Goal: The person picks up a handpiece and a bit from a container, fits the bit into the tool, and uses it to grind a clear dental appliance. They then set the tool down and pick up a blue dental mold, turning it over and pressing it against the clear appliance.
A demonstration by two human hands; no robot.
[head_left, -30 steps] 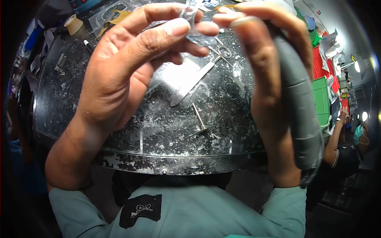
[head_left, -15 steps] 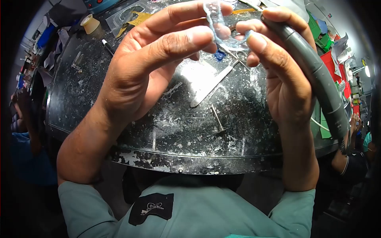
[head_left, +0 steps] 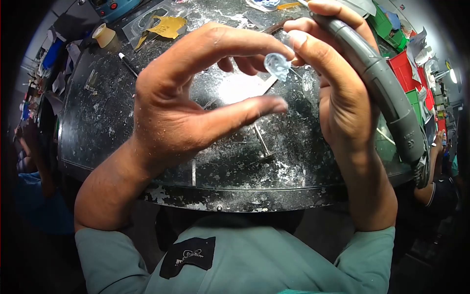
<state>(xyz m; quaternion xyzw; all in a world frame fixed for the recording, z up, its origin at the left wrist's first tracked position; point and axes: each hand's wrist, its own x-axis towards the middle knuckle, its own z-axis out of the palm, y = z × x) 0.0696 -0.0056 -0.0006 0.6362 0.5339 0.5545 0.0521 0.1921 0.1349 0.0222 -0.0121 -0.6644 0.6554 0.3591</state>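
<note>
Around the fingers spreads a cluttered room (head_left: 421,17), dark at its edges. Beneath them lies a black table (head_left: 112,127), scuffed and spattered white, with a bright glare showing between the left thumb and index finger. Nearer than either hand's fingers is a grey-green shirt (head_left: 245,255). Far out to the left of the left fingers is a person in blue (head_left: 41,201); far to the right of the right fingers, a co-worker's dark sleeve (head_left: 440,193).

Left hand (head_left: 166,95) has its thumb and index finger well apart in a wide C, blocking much of the table. Right hand (head_left: 345,98) is wrapped about a grey handpiece (head_left: 391,93), index finger bent over its front end; the tool covers part of the view to the bins.

Right of the right fingers stand a red bin (head_left: 399,66) and a green bin (head_left: 384,29). Beyond the left fingers are a blue machine (head_left: 117,7), then a yellow sheet (head_left: 169,27), a cup (head_left: 104,36) and, left of the knuckles, a pen (head_left: 128,64). Below the left thumb lies a metal pin (head_left: 263,139).

Smallest, a clear piece (head_left: 277,66) sits between the hands, at the left index fingertip and below the right thumb tip; whether the right fingertips pinch it, I cannot tell.
</note>
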